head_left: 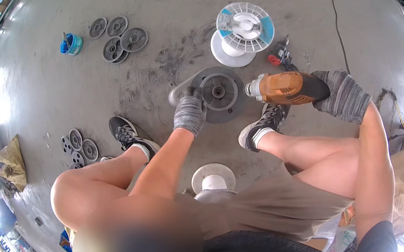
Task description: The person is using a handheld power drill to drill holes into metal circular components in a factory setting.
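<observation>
A: Surface?
B: Grey concrete floor [180, 0], workshop; white spool [244, 27] and small wheels [119, 38] toward far edge.
A: Hands?
B: Left hand [190, 113], gloved, fingers curled on rim of metal wheel [218, 93] lying mid-floor between the shoes. Right hand [342, 96], gloved, fingers wrapped around orange grinder [287, 88], nose beside wheel.

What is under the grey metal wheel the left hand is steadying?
The grey metal wheel lies flat on the concrete floor, partly over a pale curved metal piece sticking out at its left. The left hand covers that junction, so contact is unclear.
</observation>
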Motion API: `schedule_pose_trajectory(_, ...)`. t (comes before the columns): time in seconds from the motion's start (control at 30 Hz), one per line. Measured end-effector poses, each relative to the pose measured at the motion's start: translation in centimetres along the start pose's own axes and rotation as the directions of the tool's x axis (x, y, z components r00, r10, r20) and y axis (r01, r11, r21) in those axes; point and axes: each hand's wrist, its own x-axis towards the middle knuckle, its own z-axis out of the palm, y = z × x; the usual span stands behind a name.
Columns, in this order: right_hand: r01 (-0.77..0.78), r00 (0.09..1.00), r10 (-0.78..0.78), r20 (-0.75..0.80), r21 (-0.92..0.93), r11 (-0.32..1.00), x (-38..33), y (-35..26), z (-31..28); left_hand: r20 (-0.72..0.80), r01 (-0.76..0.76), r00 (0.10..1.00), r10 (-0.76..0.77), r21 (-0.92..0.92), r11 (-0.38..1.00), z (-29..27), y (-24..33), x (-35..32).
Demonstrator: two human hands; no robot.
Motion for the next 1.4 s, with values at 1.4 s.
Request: schedule_pose_trajectory(1.4,-0.224,0.968,0.251,0.018,0.517,0.826,4.3,1.0,5.5,0.240,0.308,0.943,-0.230,-0.368,0.877,-0.4,4.5,2.7)
